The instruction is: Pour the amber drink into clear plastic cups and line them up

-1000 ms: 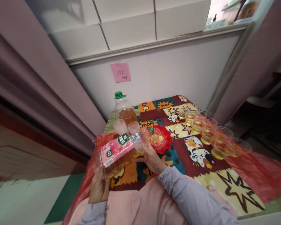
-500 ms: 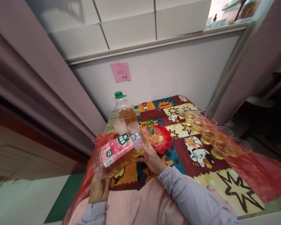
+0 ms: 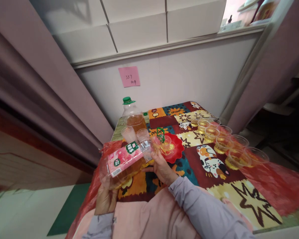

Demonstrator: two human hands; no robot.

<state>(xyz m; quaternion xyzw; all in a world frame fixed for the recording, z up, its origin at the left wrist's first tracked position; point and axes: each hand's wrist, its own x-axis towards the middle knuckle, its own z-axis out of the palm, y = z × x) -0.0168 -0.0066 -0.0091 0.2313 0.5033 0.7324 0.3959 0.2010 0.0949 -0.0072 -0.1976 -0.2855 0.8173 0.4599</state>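
Note:
A large clear bottle (image 3: 126, 159) with a pink label and amber drink lies tilted almost flat, its neck aimed right at a small clear cup (image 3: 165, 142) on a red plate (image 3: 175, 147). My left hand (image 3: 105, 197) grips the bottle's base from below. My right hand (image 3: 160, 167) holds the bottle near its neck, just in front of the plate. A green cap ring (image 3: 160, 134) hangs at the bottle's mouth.
A second bottle (image 3: 133, 116) with a green cap stands at the back left, two empty clear cups (image 3: 136, 135) before it. Several cups of amber drink (image 3: 220, 139) line the right side of the patterned tablecloth (image 3: 239, 196). A pink note (image 3: 129, 76) is stuck on the wall.

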